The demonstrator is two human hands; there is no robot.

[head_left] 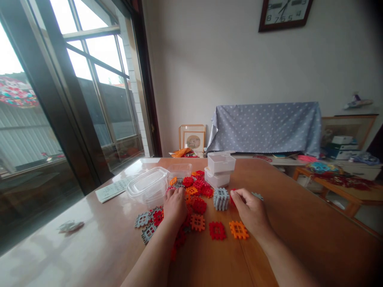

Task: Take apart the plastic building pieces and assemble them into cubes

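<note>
My right hand [251, 209] is closed in a pinch on a red window-shaped building block piece [233, 194], just right of a grey cube [221, 199] made of the same notched pieces. My left hand [175, 204] reaches over the pile of red, orange and grey pieces [200, 205]; its fingertips are hidden, so I cannot tell what they touch. Nearer to me, a red square piece [217, 230] and an orange windowed piece [238, 230] lie flat. Another orange piece [197, 222] rests at the pile's edge. Grey pieces [148, 232] lie left of my left forearm.
Two stacked white plastic boxes [220, 163] stand behind the cube. Clear plastic containers [148, 184] and a printed booklet [112, 190] lie at the left. A small plastic packet [70, 226] is farther left. A grey piece [257, 195] lies behind my right hand on the wooden table [302, 223].
</note>
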